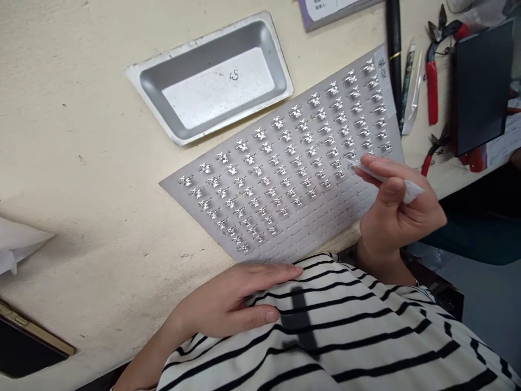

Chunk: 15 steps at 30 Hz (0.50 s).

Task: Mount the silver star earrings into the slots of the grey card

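A grey card (325,217) lies slanted on the cream table, studded with rows of several small silver pieces (285,157). My right hand (396,209) is closed in a pinch on a thin white stick-like tool (386,178), its tip at the card's right side near the silver pieces. My left hand (240,301) lies flat with fingers stretched out, holding nothing, resting on my striped shirt just below the card's near edge.
An empty metal tray (260,43) marked "45" sits behind the card. Red-handled pliers (432,81), a black pen (393,49) and a dark slab (482,87) lie at the right. A phone (24,347) lies at the lower left, and white paper (16,244) at the left edge.
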Available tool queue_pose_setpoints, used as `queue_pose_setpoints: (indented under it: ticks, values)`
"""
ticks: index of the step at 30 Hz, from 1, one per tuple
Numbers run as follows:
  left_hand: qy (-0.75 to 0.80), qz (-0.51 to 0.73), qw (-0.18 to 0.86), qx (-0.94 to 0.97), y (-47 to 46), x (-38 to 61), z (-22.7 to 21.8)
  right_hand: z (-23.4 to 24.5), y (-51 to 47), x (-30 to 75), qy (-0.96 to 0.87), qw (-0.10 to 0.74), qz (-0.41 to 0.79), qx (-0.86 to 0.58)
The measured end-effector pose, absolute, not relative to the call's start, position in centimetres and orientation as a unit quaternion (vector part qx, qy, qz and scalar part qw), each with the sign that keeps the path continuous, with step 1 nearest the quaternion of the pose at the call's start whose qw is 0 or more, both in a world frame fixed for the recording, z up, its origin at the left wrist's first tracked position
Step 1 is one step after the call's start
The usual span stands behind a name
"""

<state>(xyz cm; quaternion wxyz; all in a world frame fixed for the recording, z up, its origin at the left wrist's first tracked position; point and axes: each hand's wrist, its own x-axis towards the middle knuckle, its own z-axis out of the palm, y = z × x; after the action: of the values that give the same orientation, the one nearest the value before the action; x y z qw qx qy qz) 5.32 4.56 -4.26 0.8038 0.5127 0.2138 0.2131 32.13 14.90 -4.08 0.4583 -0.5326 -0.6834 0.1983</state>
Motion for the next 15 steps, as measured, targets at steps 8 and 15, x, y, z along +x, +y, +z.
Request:
queue_pose_setpoints:
  ticks: [8,15]
  values:
    - [0.225,0.206,0.801,0.515,4.4,5.3,-4.4,-5.5,15.9,32.2,-0.682,0.471,0.183,-0.53]
    - [0.232,0.202,0.801,0.513,4.1,5.3,-4.4,-5.8,15.9,32.6,-0.705,0.448,0.174,-0.522]
